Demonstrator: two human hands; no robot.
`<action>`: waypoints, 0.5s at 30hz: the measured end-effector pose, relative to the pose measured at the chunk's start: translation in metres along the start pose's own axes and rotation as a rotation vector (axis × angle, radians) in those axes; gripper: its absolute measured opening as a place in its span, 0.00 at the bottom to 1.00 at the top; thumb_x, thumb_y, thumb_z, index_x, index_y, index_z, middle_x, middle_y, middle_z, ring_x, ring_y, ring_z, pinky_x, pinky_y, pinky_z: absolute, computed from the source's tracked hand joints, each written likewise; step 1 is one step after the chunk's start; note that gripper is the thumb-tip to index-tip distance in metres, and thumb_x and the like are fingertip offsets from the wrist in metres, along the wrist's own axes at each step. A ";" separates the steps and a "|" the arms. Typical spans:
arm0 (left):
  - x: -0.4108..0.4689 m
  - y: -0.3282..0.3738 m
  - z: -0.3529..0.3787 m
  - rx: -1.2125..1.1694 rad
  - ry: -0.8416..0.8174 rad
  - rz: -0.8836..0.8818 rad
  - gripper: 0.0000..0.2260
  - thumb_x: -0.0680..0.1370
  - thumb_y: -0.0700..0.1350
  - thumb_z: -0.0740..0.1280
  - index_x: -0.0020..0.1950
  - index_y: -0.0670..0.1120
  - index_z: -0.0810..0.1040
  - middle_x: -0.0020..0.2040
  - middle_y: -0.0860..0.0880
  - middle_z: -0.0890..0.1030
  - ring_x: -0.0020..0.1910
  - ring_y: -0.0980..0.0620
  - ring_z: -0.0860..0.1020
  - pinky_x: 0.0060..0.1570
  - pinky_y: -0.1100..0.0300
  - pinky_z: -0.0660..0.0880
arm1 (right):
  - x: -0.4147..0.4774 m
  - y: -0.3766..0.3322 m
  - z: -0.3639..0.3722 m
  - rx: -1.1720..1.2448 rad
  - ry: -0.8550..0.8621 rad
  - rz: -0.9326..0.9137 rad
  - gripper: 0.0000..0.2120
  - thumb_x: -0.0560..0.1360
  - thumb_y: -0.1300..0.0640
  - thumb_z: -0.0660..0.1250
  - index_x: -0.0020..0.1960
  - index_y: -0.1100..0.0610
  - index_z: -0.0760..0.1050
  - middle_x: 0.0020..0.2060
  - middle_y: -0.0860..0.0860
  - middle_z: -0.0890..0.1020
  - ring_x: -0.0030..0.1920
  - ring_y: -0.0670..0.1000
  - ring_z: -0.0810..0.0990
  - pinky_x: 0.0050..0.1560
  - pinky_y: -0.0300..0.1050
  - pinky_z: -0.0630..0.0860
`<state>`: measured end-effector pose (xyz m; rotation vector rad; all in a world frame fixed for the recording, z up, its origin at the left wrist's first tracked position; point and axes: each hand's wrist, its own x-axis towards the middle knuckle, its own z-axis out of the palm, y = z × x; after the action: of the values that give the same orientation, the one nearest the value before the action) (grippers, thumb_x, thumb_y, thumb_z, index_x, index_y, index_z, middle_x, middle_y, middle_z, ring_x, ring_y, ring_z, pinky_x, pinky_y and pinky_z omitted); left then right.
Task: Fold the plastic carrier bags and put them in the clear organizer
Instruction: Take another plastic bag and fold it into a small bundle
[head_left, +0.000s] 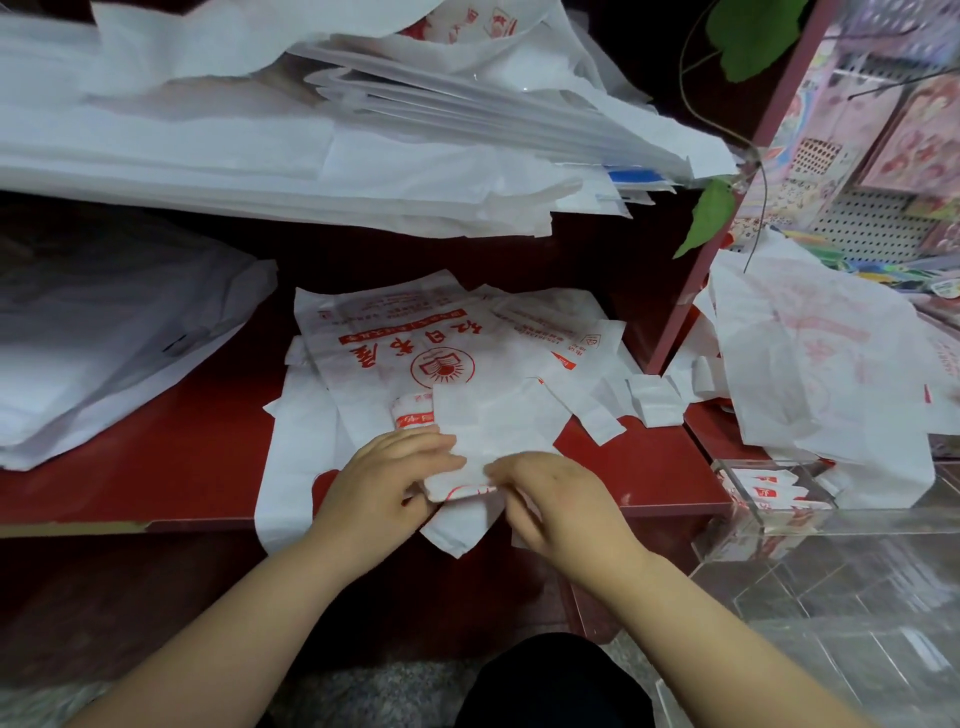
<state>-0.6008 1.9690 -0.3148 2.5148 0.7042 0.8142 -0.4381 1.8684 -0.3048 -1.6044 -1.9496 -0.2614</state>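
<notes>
At lower right, the clear organizer (810, 582) holds a few folded white-and-red bags (769, 491) in its far compartment. At centre frame, the left hand (387, 480) and right hand (550, 499) both pinch the half-folded bag (493, 421). It is white with red print and lies on a pile of flat bags (395, 332) on the red shelf (156, 467).

— Centre frame: what's happening here?
— Left hand (395, 467) and right hand (550, 493) pinch a half-folded white carrier bag (488, 436) over printed bags (405, 332) on the red shelf (156, 467).
— Lower right?
— Clear organizer (852, 525), folded bags (769, 488) inside.
</notes>
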 end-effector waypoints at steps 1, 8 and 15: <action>-0.005 -0.003 -0.001 -0.013 -0.010 0.010 0.15 0.65 0.39 0.63 0.47 0.46 0.84 0.50 0.48 0.83 0.56 0.54 0.71 0.54 0.61 0.72 | -0.004 -0.002 0.001 0.049 -0.019 -0.009 0.09 0.71 0.58 0.57 0.46 0.57 0.75 0.37 0.53 0.82 0.37 0.53 0.80 0.39 0.42 0.72; -0.024 -0.006 0.000 -0.205 -0.016 -0.193 0.18 0.66 0.58 0.62 0.51 0.54 0.82 0.51 0.59 0.80 0.56 0.65 0.72 0.58 0.71 0.64 | -0.014 0.004 0.015 0.091 -0.119 -0.051 0.18 0.67 0.52 0.63 0.56 0.55 0.69 0.49 0.53 0.82 0.52 0.47 0.73 0.63 0.41 0.59; -0.019 -0.003 -0.007 -0.414 -0.044 -0.411 0.06 0.74 0.52 0.68 0.46 0.51 0.82 0.33 0.65 0.80 0.38 0.68 0.78 0.40 0.76 0.70 | 0.007 0.003 0.018 0.319 -0.047 0.303 0.22 0.68 0.44 0.57 0.37 0.62 0.77 0.29 0.51 0.77 0.32 0.48 0.72 0.38 0.42 0.66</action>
<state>-0.6196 1.9620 -0.3186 1.9269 0.8941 0.6705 -0.4417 1.8838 -0.3159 -1.6687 -1.6503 0.2013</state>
